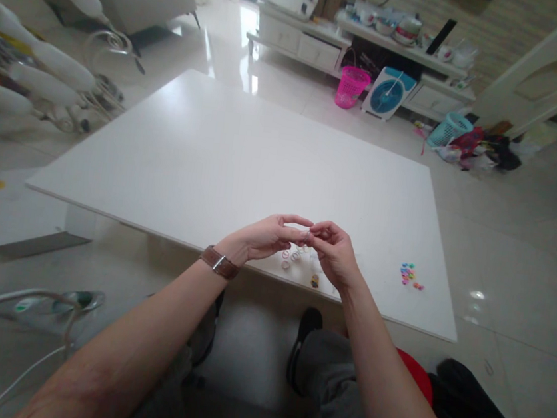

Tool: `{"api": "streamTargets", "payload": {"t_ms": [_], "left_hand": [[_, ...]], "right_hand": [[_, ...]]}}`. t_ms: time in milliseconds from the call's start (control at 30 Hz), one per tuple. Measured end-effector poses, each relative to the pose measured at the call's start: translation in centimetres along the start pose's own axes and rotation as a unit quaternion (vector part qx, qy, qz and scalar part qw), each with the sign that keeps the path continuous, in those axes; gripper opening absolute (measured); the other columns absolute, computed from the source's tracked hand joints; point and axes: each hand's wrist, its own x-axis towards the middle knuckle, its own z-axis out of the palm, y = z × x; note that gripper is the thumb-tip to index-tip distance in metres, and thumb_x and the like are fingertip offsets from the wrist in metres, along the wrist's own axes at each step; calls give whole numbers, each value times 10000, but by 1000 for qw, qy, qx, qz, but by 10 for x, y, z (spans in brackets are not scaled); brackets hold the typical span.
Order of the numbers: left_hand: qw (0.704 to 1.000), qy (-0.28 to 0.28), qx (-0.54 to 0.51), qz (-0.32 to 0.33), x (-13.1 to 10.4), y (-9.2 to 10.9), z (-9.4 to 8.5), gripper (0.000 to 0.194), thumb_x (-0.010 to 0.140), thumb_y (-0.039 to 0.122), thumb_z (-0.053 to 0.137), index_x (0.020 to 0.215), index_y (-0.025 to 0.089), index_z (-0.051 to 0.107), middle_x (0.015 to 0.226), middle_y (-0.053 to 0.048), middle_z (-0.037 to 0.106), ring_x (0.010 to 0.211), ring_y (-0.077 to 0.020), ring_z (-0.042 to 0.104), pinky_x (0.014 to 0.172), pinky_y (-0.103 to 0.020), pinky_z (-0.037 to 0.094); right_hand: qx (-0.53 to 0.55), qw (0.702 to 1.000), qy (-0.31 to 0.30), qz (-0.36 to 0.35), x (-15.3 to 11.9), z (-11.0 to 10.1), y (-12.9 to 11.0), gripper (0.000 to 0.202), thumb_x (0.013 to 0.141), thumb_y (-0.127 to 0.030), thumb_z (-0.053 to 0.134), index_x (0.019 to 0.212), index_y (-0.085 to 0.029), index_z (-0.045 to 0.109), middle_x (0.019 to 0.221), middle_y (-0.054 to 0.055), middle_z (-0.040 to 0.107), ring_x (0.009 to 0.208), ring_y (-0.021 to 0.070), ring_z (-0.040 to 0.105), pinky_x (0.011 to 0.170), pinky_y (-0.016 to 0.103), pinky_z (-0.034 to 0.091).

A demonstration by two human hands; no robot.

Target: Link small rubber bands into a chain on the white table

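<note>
My left hand (pixel 278 236) and my right hand (pixel 333 245) meet fingertip to fingertip above the near edge of a white table (pixel 244 158). Each is closed in a pinch at the same spot, on something too small and too covered by fingers to make out. Just below them on the tabletop lie several small rings (pixel 285 264), some pale and one pinkish. A small yellow and dark piece (pixel 315 281) rests close to the table edge under my right hand. Farther right is a loose cluster of small brightly coloured pieces (pixel 406 273).
Beyond the table stands a low white cabinet (pixel 321 51) with bowls on top. On the floor before it are a pink basket (pixel 351 88), a blue and white fan (pixel 389 94) and a light blue basket (pixel 449 130). Chairs (pixel 54 62) stand at the left.
</note>
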Motion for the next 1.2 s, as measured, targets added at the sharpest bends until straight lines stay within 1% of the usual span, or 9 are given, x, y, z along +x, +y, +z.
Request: {"api": "streamTargets", "payload": {"t_ms": [200,333,433,567,633,733,833,967,1200], "left_hand": [[999,36,1,25,2,-1,3,335,682,149,870,956,122,680,783,-66,733,743,-121,663,690,-242,425],[998,48,25,33,2,-1,1,344,698,186,869,970,124,667,799,-71,735,767,-131,665,715,-262,415],[996,62,54,45,3,-1,0,345,691,227,881,948,129,674,775,-47,722,761,-124,650,705,-258,399],[994,51,69,69,3,-2,0,354,690,253,886,943,127,672,719,-26,704,713,-119,626,708,-266,409],[992,43,80,83,2,-3,0,356,702,253,880,959,125,669,726,-33,715,703,-123,631,716,-274,426],[989,49,104,95,-1,-3,0,351,720,262,870,973,127,669,766,-51,739,722,-138,654,731,-285,449],[985,60,128,101,-3,-3,-2,355,717,272,870,971,128,669,787,-63,753,740,-155,672,731,-290,463],[979,70,161,105,-3,-2,-3,310,706,262,865,902,127,665,763,-67,752,718,-160,670,696,-283,465],[970,89,199,106,1,-2,0,239,738,236,812,905,128,679,759,-73,744,713,-157,664,651,-262,442]], "right_hand": [[4,1000,20,-8,2,-4,4,293,594,-313,920,790,-235,718,722,-19,707,704,153,642,726,311,516],[-11,1000,14,-18,3,-7,6,257,627,-294,892,824,-232,739,778,1,739,767,173,670,775,332,532],[-32,999,12,-25,2,-8,8,249,639,-298,889,832,-230,746,813,12,756,796,184,682,798,347,540],[-39,999,26,-25,4,-6,9,241,621,-287,891,801,-228,741,774,4,744,758,175,672,768,337,537],[-32,999,27,-21,4,-6,10,223,618,-263,880,788,-228,741,752,-4,737,741,167,664,751,324,528],[-33,999,19,-13,5,-6,12,186,632,-243,853,782,-228,744,742,-8,737,724,162,658,735,315,518],[-46,999,16,1,4,-5,12,167,654,-276,845,781,-222,751,736,0,742,716,163,658,718,310,507],[-70,997,26,18,3,-4,11,211,651,-339,872,772,-208,760,725,17,745,701,163,656,688,304,494],[-95,994,62,-7,6,-4,13,269,603,-355,907,753,-209,739,734,17,734,712,175,660,718,330,529]]}}
